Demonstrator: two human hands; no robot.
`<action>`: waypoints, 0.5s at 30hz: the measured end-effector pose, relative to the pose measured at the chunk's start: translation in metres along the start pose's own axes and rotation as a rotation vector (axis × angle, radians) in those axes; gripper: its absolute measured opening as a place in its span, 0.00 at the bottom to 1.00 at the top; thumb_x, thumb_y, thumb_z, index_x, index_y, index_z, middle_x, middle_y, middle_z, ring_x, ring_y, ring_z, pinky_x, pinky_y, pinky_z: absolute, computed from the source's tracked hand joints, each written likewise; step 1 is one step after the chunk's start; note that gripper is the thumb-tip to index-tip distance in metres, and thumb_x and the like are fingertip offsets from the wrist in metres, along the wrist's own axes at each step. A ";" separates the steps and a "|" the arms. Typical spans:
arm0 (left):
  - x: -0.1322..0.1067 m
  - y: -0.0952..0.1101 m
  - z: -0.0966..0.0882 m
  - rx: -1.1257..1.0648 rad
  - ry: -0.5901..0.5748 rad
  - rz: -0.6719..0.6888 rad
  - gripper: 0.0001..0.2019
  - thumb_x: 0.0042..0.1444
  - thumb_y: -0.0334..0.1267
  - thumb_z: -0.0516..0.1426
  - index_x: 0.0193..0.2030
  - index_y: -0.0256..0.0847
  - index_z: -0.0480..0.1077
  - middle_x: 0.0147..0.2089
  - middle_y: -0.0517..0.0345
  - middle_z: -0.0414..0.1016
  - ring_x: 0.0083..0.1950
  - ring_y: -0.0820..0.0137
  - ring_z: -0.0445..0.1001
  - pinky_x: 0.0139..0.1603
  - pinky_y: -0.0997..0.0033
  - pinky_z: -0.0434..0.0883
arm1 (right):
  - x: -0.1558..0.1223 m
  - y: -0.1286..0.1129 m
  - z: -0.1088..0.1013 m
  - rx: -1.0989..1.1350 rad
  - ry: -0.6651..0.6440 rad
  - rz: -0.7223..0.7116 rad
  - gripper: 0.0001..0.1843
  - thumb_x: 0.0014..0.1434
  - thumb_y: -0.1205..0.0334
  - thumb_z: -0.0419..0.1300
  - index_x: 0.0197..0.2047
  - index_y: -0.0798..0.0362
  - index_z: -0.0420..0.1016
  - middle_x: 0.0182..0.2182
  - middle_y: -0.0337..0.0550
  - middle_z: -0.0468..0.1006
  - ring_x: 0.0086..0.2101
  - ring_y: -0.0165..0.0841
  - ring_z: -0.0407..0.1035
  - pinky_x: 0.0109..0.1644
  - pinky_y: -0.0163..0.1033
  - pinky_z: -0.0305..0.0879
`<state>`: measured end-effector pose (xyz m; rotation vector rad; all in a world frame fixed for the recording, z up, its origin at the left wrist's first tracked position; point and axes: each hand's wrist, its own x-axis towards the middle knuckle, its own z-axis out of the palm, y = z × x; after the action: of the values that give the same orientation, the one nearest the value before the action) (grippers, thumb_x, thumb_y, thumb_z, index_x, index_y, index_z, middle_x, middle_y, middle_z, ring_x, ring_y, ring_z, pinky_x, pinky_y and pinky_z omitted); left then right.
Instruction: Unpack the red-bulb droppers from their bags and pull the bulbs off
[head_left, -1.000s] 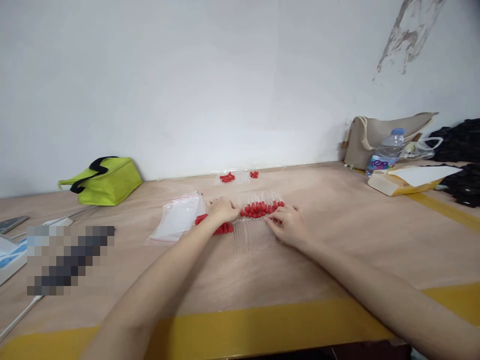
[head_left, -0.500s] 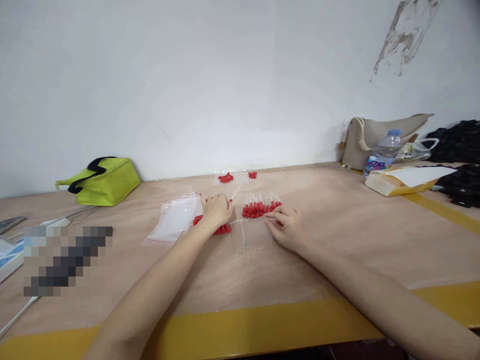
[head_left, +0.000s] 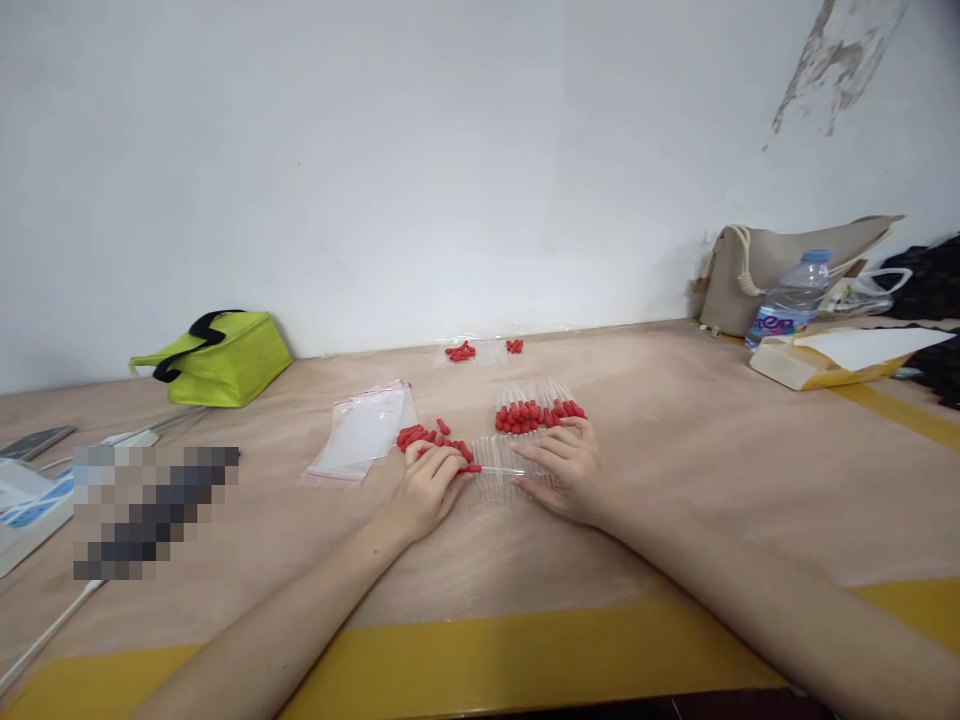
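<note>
My left hand (head_left: 433, 487) is closed, its fingertips pinching the red rubber bulb (head_left: 474, 468) of a dropper. From the bulb a clear dropper tube (head_left: 499, 470) runs level to my right hand (head_left: 566, 468), where thumb and fingers are closed on its other end. Under this dropper lies a row of loose clear tubes (head_left: 491, 490), side by side. Just beyond them is a bunch of droppers with red bulbs (head_left: 517, 415), tubes pointing away from me. Loose red bulbs (head_left: 420, 436) are heaped beside my left hand.
Clear zip bags (head_left: 364, 435) lie left of the bulbs. More red bulbs (head_left: 460, 351) sit on a plastic bag near the wall. A green bag (head_left: 229, 365) is at left; a water bottle (head_left: 787, 300), beige bag (head_left: 731, 280) and opened envelope (head_left: 817, 362) are at right.
My left hand has come nearer to me and uncovered the bulb heap. The dropper now spans both hands, and my right hand has closed on its tube. The view has shifted slightly.
</note>
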<state>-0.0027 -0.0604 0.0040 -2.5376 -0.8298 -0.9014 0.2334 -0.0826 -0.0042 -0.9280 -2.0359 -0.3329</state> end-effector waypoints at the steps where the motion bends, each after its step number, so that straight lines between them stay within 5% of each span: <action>1: 0.000 0.000 0.000 -0.012 0.008 0.008 0.03 0.58 0.33 0.51 0.35 0.39 0.65 0.34 0.58 0.74 0.36 0.72 0.70 0.45 0.65 0.59 | 0.000 0.001 0.002 -0.011 -0.010 -0.014 0.14 0.55 0.53 0.56 0.44 0.48 0.72 0.31 0.39 0.77 0.34 0.31 0.66 0.53 0.46 0.46; 9: 0.003 0.005 0.003 -0.078 0.058 0.082 0.04 0.57 0.32 0.52 0.38 0.39 0.65 0.34 0.58 0.74 0.37 0.72 0.71 0.48 0.63 0.59 | 0.002 -0.007 0.010 -0.109 -0.077 -0.086 0.11 0.60 0.59 0.52 0.38 0.49 0.75 0.22 0.37 0.73 0.30 0.29 0.62 0.48 0.45 0.46; 15: 0.005 0.007 0.002 -0.080 -0.020 0.117 0.09 0.57 0.39 0.54 0.43 0.42 0.68 0.40 0.57 0.74 0.42 0.70 0.70 0.54 0.59 0.55 | 0.002 -0.010 0.009 -0.074 -0.071 -0.144 0.10 0.60 0.61 0.51 0.33 0.50 0.74 0.19 0.35 0.69 0.28 0.28 0.58 0.47 0.43 0.45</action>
<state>0.0052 -0.0630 0.0049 -2.6370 -0.6551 -0.8897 0.2200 -0.0835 -0.0068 -0.8502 -2.1741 -0.4620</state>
